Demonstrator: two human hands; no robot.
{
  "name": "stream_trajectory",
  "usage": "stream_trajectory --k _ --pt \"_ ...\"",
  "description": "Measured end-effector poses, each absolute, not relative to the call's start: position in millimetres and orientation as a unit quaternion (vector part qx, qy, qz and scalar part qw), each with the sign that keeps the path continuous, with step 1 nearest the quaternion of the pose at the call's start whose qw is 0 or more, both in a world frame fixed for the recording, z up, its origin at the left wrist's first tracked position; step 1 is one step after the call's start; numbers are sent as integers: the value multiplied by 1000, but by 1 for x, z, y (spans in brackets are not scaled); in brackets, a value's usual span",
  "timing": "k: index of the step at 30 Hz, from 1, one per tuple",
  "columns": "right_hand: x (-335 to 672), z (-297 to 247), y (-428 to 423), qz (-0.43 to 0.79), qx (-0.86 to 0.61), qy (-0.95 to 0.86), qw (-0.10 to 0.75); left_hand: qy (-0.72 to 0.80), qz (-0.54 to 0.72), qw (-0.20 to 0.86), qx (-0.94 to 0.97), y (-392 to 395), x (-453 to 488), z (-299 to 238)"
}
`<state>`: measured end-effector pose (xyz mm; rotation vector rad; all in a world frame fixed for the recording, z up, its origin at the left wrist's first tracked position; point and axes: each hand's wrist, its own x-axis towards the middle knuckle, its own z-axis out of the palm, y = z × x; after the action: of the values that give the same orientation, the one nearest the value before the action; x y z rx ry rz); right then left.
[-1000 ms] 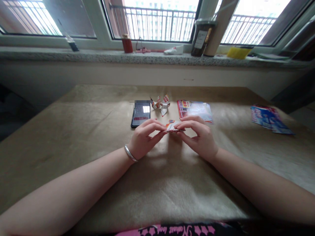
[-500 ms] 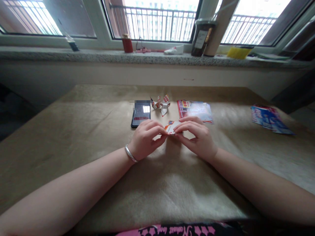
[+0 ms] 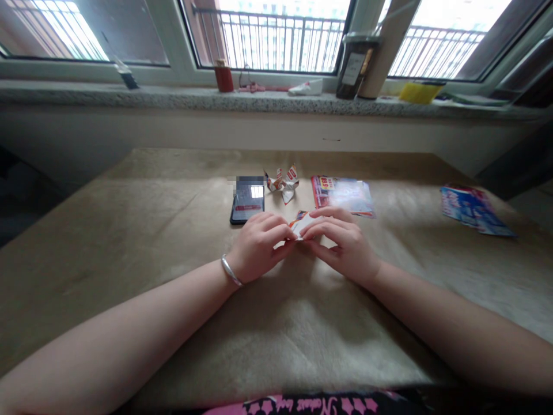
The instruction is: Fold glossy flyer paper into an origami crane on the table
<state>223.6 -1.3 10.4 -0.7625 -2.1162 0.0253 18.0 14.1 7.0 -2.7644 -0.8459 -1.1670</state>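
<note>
A small folded piece of paper [image 3: 302,223], white with orange and blue print, is held between both hands just above the table. My left hand [image 3: 261,242], with a silver bangle at the wrist, pinches its left edge between thumb and fingers. On the other side, my right hand [image 3: 341,239] grips the paper with the thumb beneath and the fingers over the top. The fingers hide much of the paper. Just beyond it lie two folded paper figures [image 3: 285,185] with pointed tips, and a phone [image 3: 247,200] is left of them.
Printed leaflets [image 3: 345,196] lie beyond my right hand, and more blue leaflets [image 3: 473,208] lie farther right on the table [image 3: 173,242]. A red container [image 3: 223,76], a dark lidded jar [image 3: 354,66] and a yellow item [image 3: 419,92] stand along the granite windowsill [image 3: 173,99].
The folded paper has tilted and shows more of its white face. My right hand has shifted slightly left, its fingers closer to my left hand.
</note>
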Motion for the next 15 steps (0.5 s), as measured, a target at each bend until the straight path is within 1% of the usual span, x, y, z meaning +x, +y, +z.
stream_trajectory --k 5,11,15 --pt "225 9 1 30 -319 -839 440 -274 -394 -4 -878 16 18 5" --pt "223 10 1 4 -300 -853 427 -280 -356 8 -891 13 19 6" --pt "220 9 -1 13 -301 -856 421 -271 -365 0 -891 12 19 7"
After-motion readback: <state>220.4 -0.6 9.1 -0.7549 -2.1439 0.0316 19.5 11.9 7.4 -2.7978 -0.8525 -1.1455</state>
